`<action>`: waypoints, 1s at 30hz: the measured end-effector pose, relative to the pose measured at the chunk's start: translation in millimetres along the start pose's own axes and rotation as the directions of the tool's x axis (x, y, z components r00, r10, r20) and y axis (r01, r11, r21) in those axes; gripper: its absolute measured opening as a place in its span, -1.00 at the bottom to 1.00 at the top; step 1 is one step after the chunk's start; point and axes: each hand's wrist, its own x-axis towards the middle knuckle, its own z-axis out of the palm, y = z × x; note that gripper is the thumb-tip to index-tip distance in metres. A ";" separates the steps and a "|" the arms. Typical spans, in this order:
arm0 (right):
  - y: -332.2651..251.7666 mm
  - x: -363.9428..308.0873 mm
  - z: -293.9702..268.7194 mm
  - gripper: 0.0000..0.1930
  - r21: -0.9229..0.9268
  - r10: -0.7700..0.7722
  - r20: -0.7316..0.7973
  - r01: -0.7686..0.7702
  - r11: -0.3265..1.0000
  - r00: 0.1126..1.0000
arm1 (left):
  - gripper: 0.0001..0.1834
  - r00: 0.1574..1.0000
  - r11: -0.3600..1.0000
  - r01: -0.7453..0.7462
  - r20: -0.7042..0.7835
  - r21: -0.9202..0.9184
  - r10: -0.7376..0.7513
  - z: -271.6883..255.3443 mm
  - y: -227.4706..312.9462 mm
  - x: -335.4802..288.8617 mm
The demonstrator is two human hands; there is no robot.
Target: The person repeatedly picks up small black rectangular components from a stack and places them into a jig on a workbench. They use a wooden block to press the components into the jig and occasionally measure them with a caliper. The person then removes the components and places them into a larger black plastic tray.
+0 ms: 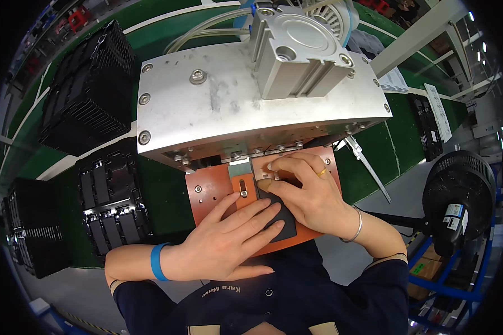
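A dark grey flat rectangular piece (283,228) lies on the orange-brown base plate (207,192) of a press-like fixture. My left hand (226,240) is spread over it, its fingertips resting on the piece and near a slotted orange block (243,190). My right hand (310,198) is bent at the piece's far end, thumb and index finger nearly together in a pinch. Whatever sits between those fingertips is too small and covered to name. The thumb's tip has a tan covering. Above the far edge of the plate stands the fixture's silver metal housing (251,106).
A silver air cylinder (302,44) with clear hoses tops the housing. Stacked black trays (89,89) and a filled black tray (114,201) stand at left on the green bench. Calipers (369,167) lie at right, near a black fan (458,195).
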 end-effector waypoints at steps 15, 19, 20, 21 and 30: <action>-38.1 -45.4 -24.2 -0.65 0.413 0.273 0.200 -0.334 0.847 0.941 | -0.30 0.999 0.998 0.052 0.005 0.031 -0.052 -3.5 -1.8 -8.9; -19.4 -36.1 -18.3 -0.71 0.291 0.193 0.157 -0.232 0.928 0.969 | -0.26 0.997 0.996 0.082 -0.006 0.017 -0.082 -7.2 -4.3 -5.6; -14.9 -32.2 -17.2 -0.72 0.291 0.177 0.145 -0.213 0.933 0.974 | -0.25 0.996 0.995 0.093 -0.008 0.019 -0.093 -7.6 -6.2 -4.8; -11.6 -27.0 -17.6 -0.72 0.276 0.159 0.124 -0.188 0.943 0.979 | -0.24 0.994 0.994 0.105 -0.010 0.021 -0.105 -8.2 -8.2 -3.7; -0.8 -23.5 -13.9 -0.69 0.291 0.127 0.122 -0.158 0.944 0.984 | -0.29 0.991 0.992 0.128 0.024 0.021 -0.129 -5.1 -16.2 -0.3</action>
